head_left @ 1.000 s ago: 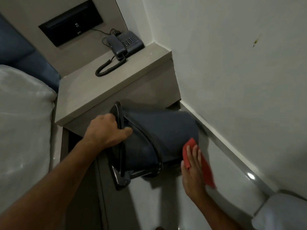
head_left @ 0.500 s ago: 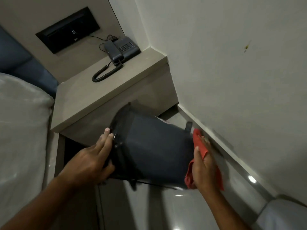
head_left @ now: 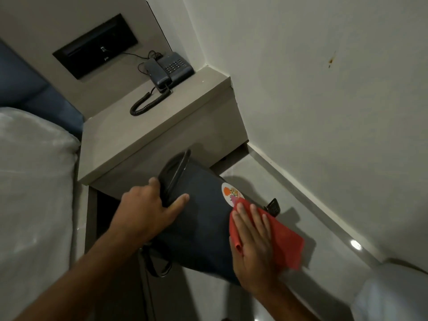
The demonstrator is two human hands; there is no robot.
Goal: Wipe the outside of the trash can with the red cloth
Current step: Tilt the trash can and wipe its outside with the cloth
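A dark trash can (head_left: pixel 201 223) is tipped on its side above the floor, its lid end up and to the left. A round white sticker with flowers (head_left: pixel 231 193) shows on its upper side. My left hand (head_left: pixel 148 205) grips the can at the rim by the lid. The flat palm of my right hand (head_left: pixel 253 242) presses the red cloth (head_left: pixel 284 242) against the can's lower body, near its base. A black pedal (head_left: pixel 273 206) sticks out beyond the cloth.
A beige nightstand (head_left: pixel 148 135) with a dark corded phone (head_left: pixel 169 68) stands just behind the can. A white wall (head_left: pixel 324 100) with a skirting board runs along the right. A bed with white bedding (head_left: pixel 32 181) is on the left; glossy floor lies below.
The can has been turned so the flower sticker now faces up. My left hand shifted its grip on the rim. My right hand with the cloth moved from the can's base end onto its side.
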